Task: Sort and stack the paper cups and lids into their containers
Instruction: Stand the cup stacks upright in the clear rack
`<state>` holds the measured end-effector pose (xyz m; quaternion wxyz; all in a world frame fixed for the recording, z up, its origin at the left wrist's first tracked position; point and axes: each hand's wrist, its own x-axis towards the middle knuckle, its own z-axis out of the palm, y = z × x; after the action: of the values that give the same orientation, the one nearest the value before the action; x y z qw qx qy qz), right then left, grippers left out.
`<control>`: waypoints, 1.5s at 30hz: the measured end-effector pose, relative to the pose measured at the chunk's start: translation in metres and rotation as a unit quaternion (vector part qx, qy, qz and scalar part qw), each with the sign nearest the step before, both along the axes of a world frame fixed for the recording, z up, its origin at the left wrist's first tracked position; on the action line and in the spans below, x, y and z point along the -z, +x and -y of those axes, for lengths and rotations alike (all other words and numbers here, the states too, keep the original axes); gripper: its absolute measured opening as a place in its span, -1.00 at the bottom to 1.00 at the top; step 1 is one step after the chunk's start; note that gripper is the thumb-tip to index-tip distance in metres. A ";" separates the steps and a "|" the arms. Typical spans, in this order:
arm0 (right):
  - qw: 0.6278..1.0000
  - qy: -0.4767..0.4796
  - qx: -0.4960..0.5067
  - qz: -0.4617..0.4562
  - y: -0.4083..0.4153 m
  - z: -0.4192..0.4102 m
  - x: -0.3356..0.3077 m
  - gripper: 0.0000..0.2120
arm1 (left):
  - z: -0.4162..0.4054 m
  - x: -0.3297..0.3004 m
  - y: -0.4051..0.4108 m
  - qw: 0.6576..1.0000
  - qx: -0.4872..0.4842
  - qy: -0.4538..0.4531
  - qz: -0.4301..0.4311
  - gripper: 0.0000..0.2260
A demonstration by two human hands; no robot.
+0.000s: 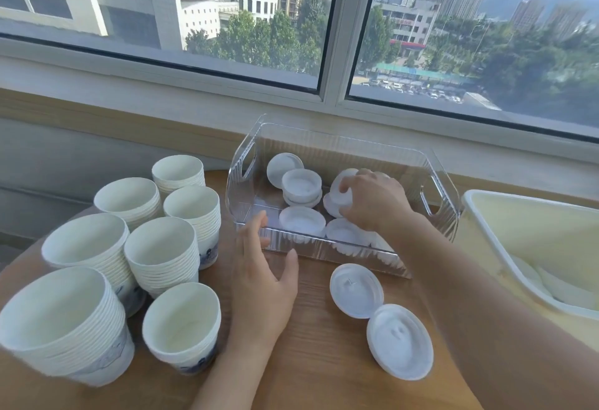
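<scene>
Right hand (372, 200) gripping lid stack (340, 197) inside clear bin (343, 137). Left hand (262, 275) open, flat beside bin. Lids probably light, thin, slippery; best pinched at rims.

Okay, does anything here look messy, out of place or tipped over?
Two white plastic lids lie loose on the wooden table, outside the clear plastic bin. Inside it, one lid leans tilted against the back wall while the others lie in uneven piles. The paper cup stacks stand upright.
</scene>
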<state>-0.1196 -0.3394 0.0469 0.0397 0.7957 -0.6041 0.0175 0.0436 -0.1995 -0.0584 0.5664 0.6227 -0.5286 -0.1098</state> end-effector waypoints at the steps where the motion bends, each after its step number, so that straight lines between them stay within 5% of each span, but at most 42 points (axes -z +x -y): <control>1: 1.000 -0.031 0.000 -0.001 0.002 0.000 0.000 -0.58 | 0.000 -0.001 0.000 1.000 0.001 -0.001 -0.005 -0.39; 5: 0.991 -0.073 -0.089 0.064 0.028 0.005 0.006 -0.48 | 0.000 -0.001 -0.001 1.000 0.002 -0.010 -0.016 -0.40; 12: 0.989 0.094 -0.057 0.096 0.067 0.043 0.031 -0.19 | 0.001 0.002 0.000 1.000 -0.001 -0.026 -0.005 -0.40; 18: 0.979 0.089 -0.071 0.169 0.061 0.041 0.037 -0.29 | 0.003 0.003 0.001 1.000 0.001 -0.025 -0.007 -0.39; 24: 0.962 -0.025 -0.046 0.266 0.014 0.014 0.023 -0.37 | 0.001 -0.001 0.001 1.000 0.009 -0.002 -0.016 -0.38; 30: 0.981 -0.079 0.063 0.167 -0.029 -0.002 0.021 -0.37 | -0.001 -0.003 0.000 1.000 0.015 0.005 -0.018 -0.37; 39: 0.979 -0.022 -0.089 0.180 0.025 0.027 0.021 -0.48 | 0.000 -0.001 0.000 1.000 0.007 -0.006 -0.018 -0.38; 45: 0.989 0.004 -0.109 0.095 0.072 0.068 0.020 -0.58 | -0.001 0.001 0.000 1.000 -0.001 -0.011 -0.017 -0.37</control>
<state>-0.0478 -0.4073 0.0271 -0.0231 0.8519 -0.5144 0.0950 0.0431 -0.1990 -0.0594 0.5821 0.6153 -0.5192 -0.1142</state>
